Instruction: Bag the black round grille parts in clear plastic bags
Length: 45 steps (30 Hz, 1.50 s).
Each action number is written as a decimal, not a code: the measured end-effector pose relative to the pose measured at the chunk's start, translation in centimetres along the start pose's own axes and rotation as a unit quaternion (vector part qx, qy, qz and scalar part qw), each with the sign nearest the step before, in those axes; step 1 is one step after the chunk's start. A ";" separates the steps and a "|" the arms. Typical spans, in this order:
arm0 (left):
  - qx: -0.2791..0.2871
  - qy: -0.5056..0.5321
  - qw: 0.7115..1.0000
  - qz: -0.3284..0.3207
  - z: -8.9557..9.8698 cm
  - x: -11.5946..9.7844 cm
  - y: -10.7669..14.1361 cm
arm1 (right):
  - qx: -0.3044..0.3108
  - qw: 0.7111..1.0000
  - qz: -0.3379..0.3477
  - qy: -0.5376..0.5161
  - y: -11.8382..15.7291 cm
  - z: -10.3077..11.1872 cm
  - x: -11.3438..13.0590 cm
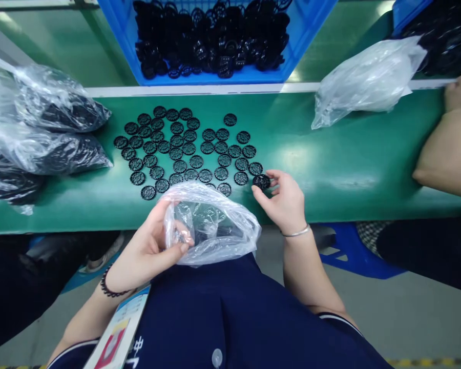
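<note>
My left hand [157,241] grips the rim of a clear plastic bag [230,246], whose mouth gapes upward at the table's front edge. Between thumb and fingers of my right hand [282,197] is a small black round part [261,181], just right of the bag. Many more such round black discs [176,140], with a toothed-looking rim and a raised pattern, lie flat on the green table [353,169] beyond the bag. The bag covers some of the nearest discs in part.
Filled plastic bags [49,148] of black parts lie at the left. A blue crate [211,78] of black parts stands at the back. Another plastic bag [369,79] rests at the back right, near another person's arm [451,143]. A blue stool [353,256] is below the table.
</note>
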<state>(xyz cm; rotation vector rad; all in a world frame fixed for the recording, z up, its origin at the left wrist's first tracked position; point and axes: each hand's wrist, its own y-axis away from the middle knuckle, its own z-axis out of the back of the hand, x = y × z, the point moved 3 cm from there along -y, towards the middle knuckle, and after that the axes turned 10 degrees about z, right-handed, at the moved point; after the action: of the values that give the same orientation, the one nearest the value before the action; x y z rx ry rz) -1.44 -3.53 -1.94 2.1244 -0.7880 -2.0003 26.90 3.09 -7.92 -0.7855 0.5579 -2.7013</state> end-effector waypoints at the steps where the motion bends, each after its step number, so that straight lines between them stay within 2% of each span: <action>1: 0.008 -0.008 1.000 0.003 -0.3 0.0 -0.2 | -0.028 0.999 0.004 -0.028 -0.1 1.0 1.0; 3: 0.027 -0.021 0.999 0.008 -0.7 -0.1 -0.6 | -0.075 0.992 0.048 -0.093 -0.2 3.2 3.6; 5: 0.042 -0.026 0.999 0.005 -1.1 0.0 -0.7 | -0.069 0.976 0.142 -0.149 -0.6 5.0 6.6; 7: 0.047 -0.032 0.998 -0.003 -1.2 0.1 -0.6 | -0.012 0.956 0.235 -0.176 -1.0 6.0 9.2; 9: 0.047 -0.039 0.998 -0.007 -1.1 0.4 -0.3 | 0.044 0.944 0.277 -0.177 -1.5 6.1 10.2; 11: 0.043 -0.041 0.998 -0.006 -0.7 0.6 0.0 | 0.048 0.955 0.249 -0.154 -2.2 5.4 9.5; 14: 0.030 -0.032 0.999 0.006 0.1 0.9 0.5 | 0.035 0.981 0.167 -0.089 -2.8 3.0 6.9; 19: 0.033 -0.016 0.999 0.023 1.0 0.9 0.9 | 0.180 0.969 0.169 -0.019 -1.8 -2.5 5.0; 22: 0.041 -0.009 0.999 0.029 1.4 1.1 1.1 | 0.214 0.966 0.144 0.007 -0.9 -4.0 4.9; 25: 0.052 -0.005 0.998 0.038 1.6 1.5 1.2 | 0.202 0.969 0.141 0.002 -0.8 -4.1 5.1; 29: 0.084 0.005 0.996 0.034 1.4 1.9 1.3 | 0.162 0.968 0.186 -0.046 -1.9 -4.2 6.2; 35: 0.082 -0.001 0.996 0.030 1.3 1.7 1.3 | 0.236 0.949 0.198 -0.060 -2.6 -5.9 7.5; 41: 0.064 0.019 0.997 0.041 1.4 1.9 0.8 | 0.212 0.965 0.155 -0.017 -2.5 -6.3 6.3; 43: 0.067 0.022 0.997 0.037 1.4 1.8 0.6 | 0.183 0.970 0.157 -0.008 -2.7 -5.5 6.0; 45: 0.069 0.019 0.997 0.039 1.3 1.7 0.5 | 0.107 0.980 0.162 -0.034 -3.1 -3.4 6.2</action>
<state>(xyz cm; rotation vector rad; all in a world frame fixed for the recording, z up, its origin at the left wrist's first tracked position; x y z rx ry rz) -2.84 -4.32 -3.38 2.1605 -1.0127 -1.9139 19.48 4.60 -6.46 -0.6608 0.3382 -2.3756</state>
